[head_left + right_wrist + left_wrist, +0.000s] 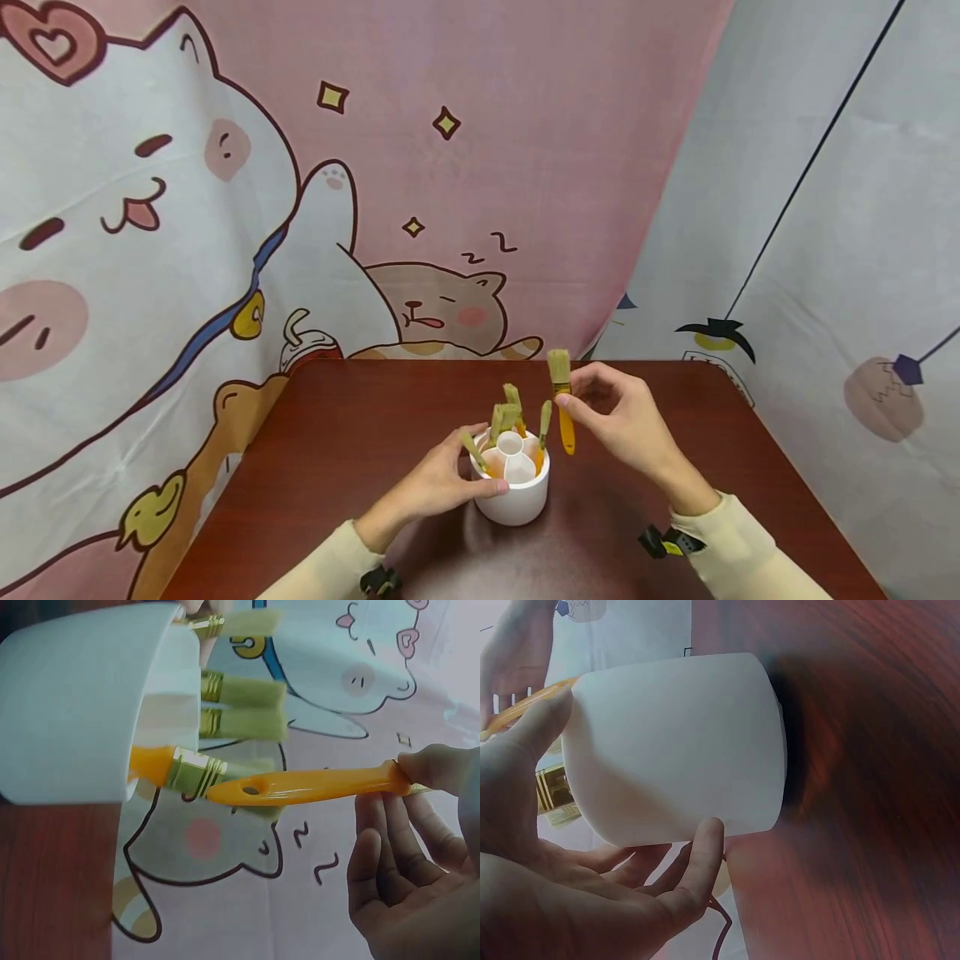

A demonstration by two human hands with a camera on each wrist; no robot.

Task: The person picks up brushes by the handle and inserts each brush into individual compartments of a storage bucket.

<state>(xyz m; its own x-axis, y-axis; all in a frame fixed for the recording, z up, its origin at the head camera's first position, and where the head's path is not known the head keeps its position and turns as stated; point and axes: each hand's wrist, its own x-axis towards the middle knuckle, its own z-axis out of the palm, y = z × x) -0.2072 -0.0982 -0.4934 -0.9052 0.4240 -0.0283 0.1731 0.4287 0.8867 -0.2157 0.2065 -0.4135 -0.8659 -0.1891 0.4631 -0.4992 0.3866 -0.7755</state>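
A white round holder with inner compartments stands upright on the table. My left hand grips it from the left, thumb at the front rim and fingers round the far side; the left wrist view shows its smooth wall. Several flat paintbrushes stand in the compartments, bristles up. Right of the holder, my right hand pinches one paintbrush with yellow-orange handle, bristles up, raised above the table. In the right wrist view its handle has its hole end in front of another brush.
The dark red-brown table reaches back to a cartoon-printed curtain. A pale grey printed cloth hangs at the right. Dark straps with small devices sit at both wrists.
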